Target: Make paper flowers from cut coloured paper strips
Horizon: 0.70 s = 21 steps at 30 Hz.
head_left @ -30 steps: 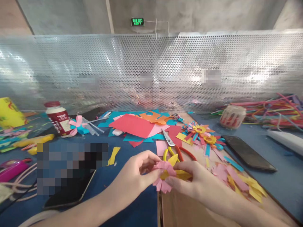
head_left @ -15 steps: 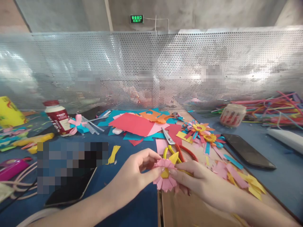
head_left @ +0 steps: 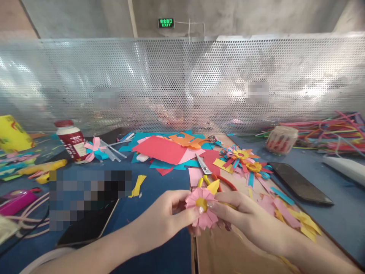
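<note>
A pink paper flower (head_left: 205, 211) with a yellow centre is held upright above the table's front, its face turned toward me. My left hand (head_left: 168, 217) pinches it from the left, thumb and fingers closed on the petals. My right hand (head_left: 236, 217) grips it from the right, a fingertip pressed on the yellow centre. A yellow paper tip (head_left: 213, 187) sticks up behind the flower. Scissors (head_left: 212, 175) with yellow and red handles lie just beyond the hands.
Coloured paper sheets (head_left: 168, 150) and finished paper flowers (head_left: 245, 161) lie behind. Pink and yellow strips (head_left: 288, 217) sit at right beside a black phone (head_left: 299, 184). A bottle (head_left: 71, 140), another phone (head_left: 85, 228) and cords are at left. A perforated metal screen (head_left: 182, 83) closes the back.
The flower has been turned up so its face points at me, and the yellow centre now sits in the middle. Both hands shifted slightly lower.
</note>
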Each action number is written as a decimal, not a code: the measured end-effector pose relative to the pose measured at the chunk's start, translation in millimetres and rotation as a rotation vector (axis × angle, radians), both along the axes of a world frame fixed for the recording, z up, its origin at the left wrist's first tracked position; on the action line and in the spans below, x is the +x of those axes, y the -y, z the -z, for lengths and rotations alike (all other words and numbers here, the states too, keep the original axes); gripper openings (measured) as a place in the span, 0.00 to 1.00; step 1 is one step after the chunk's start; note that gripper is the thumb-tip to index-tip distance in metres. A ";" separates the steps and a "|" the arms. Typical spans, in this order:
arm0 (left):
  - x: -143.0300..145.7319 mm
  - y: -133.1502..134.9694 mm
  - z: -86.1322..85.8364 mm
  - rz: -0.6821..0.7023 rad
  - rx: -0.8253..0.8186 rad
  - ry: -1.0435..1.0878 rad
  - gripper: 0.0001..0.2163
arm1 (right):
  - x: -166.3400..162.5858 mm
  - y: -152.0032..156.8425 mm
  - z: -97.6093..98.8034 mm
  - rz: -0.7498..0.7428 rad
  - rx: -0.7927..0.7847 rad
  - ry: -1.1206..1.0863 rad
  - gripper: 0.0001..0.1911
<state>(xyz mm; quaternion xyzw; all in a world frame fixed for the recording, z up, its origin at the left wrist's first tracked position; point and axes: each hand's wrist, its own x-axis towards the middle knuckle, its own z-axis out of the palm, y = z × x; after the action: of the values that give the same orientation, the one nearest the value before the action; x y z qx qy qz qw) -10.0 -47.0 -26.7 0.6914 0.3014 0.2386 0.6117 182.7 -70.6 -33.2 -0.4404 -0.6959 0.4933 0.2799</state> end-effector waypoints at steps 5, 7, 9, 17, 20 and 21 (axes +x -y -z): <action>-0.3 -0.6 -2.1 -0.015 0.029 0.022 0.08 | 2.3 -0.4 0.7 0.014 0.041 0.065 0.21; -0.8 -1.2 -0.6 -0.029 0.052 0.009 0.07 | 2.9 -1.3 0.4 0.022 0.079 0.086 0.19; -1.2 -1.4 0.9 -0.045 0.074 -0.014 0.07 | 2.5 -2.4 -0.6 0.021 0.100 0.075 0.18; -0.5 0.8 -0.4 -0.083 0.146 -0.077 0.12 | -2.9 -2.9 -5.7 0.015 0.037 -0.019 0.21; -0.5 0.1 -0.9 -0.128 0.181 -0.080 0.13 | -1.7 -3.9 -6.2 0.035 0.038 -0.009 0.21; -0.6 -0.3 -0.8 -0.146 0.188 -0.084 0.13 | -0.9 -4.6 -6.3 0.037 0.037 -0.002 0.21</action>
<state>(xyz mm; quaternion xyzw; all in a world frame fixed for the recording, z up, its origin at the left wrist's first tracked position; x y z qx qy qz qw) -10.5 -46.6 -26.0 0.7314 0.3526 0.2803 0.5119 181.8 -66.1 -26.9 -0.4474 -0.6965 0.4756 0.2976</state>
